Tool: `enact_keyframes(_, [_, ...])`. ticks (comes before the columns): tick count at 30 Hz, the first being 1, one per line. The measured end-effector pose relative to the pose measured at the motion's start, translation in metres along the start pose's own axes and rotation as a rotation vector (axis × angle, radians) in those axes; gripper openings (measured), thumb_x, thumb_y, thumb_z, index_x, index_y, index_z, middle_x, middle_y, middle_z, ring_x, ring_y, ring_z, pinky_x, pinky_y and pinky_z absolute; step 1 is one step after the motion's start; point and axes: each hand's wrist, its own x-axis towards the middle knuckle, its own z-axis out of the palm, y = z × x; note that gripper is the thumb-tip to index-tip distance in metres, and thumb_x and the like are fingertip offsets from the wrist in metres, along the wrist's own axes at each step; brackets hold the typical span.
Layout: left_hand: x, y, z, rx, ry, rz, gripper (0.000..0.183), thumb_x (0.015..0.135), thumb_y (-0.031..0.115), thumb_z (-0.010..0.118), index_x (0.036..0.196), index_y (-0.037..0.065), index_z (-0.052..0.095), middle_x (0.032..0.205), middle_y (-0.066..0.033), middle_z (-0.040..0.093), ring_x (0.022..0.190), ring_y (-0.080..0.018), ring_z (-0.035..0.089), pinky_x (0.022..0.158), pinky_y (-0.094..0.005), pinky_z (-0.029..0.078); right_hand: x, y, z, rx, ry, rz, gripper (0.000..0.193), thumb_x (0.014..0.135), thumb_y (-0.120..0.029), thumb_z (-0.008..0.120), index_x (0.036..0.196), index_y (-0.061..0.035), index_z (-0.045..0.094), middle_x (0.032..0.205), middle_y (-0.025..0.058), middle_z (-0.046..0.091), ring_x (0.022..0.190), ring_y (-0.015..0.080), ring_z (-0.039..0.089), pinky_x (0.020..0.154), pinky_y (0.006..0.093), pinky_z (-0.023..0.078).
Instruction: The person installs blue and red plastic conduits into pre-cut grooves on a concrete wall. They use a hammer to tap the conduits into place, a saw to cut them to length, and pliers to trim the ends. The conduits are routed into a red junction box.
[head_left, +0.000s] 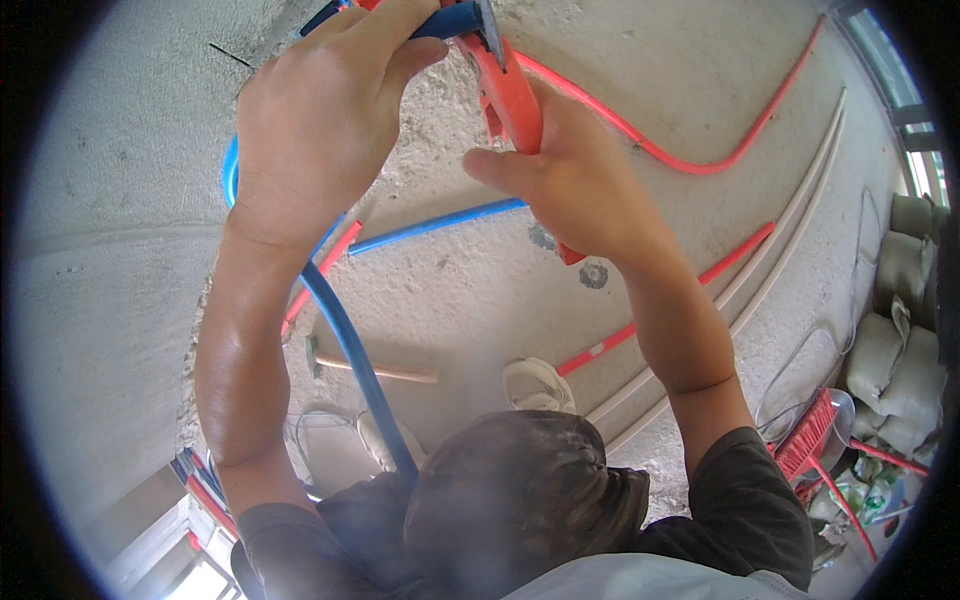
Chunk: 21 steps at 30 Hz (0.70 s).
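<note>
High in the head view, my left hand (320,125) is closed around a blue plastic pipe (448,22), with the thumb against it. My right hand (575,175) grips the red handles of a pipe cutter (512,108). The cutter's metal blade lies right against the blue pipe beside my left thumb. Whether it has bitten into the pipe, I cannot tell. A length of blue pipe (352,340) hangs past my left forearm and runs down toward my body. The far part of the cutter's jaw is cut off by the upper edge.
A hammer (380,371) lies on the concrete floor near my shoes (538,385). Red conduit (660,150), a short blue pipe (435,226) and long pale pipes (745,310) lie about. At right are filled sacks (885,365) and a red broom (805,435). A rough wall (110,250) stands left.
</note>
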Motion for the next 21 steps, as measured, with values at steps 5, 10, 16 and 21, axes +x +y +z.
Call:
enact_keyframes(5, [-0.001,-0.004,0.006,-0.019,-0.002,0.009,0.030,0.102,0.021,0.070,0.131,0.014,0.075,0.104,-0.0100,0.078,0.088,-0.0268,0.077,0.075,-0.0353,0.060,-0.001,-0.006,0.000,0.027,-0.019,0.021,0.058,0.089,-0.010,0.076,0.141,0.0060,0.057,0.091,0.0206,0.069,0.085,0.0321,0.071,0.081,0.0425,0.055])
enact_keyframes(10, [-0.005,-0.003,0.001,-0.022,0.005,0.001,0.031,0.102,0.019,0.071,0.132,0.014,0.075,0.104,-0.0099,0.078,0.086,-0.0241,0.076,0.076,-0.0336,0.060,-0.001,-0.012,0.005,0.076,-0.018,0.042,0.052,0.088,-0.011,0.077,0.135,0.0072,0.060,0.097,0.0231,0.068,0.090,0.0351,0.071,0.084,0.0437,0.055])
enact_keyframes(16, [-0.005,-0.002,0.001,-0.024,0.027,0.018,0.032,0.102,0.019,0.071,0.133,0.014,0.075,0.105,-0.0088,0.078,0.087,-0.0226,0.076,0.076,-0.0334,0.060,0.002,0.008,0.011,-0.003,0.050,-0.084,0.054,0.087,-0.014,0.078,0.133,0.0084,0.061,0.114,0.0307,0.065,0.108,0.0437,0.068,0.096,0.0466,0.051])
enact_keyframes(21, [-0.004,0.001,0.003,-0.024,0.017,-0.020,0.032,0.101,0.021,0.072,0.132,0.016,0.075,0.106,-0.0083,0.078,0.087,-0.0227,0.077,0.076,-0.0340,0.060,0.001,0.003,0.009,0.007,0.028,-0.013,0.056,0.087,-0.015,0.079,0.134,0.0090,0.061,0.119,0.0308,0.064,0.111,0.0448,0.067,0.100,0.0458,0.051])
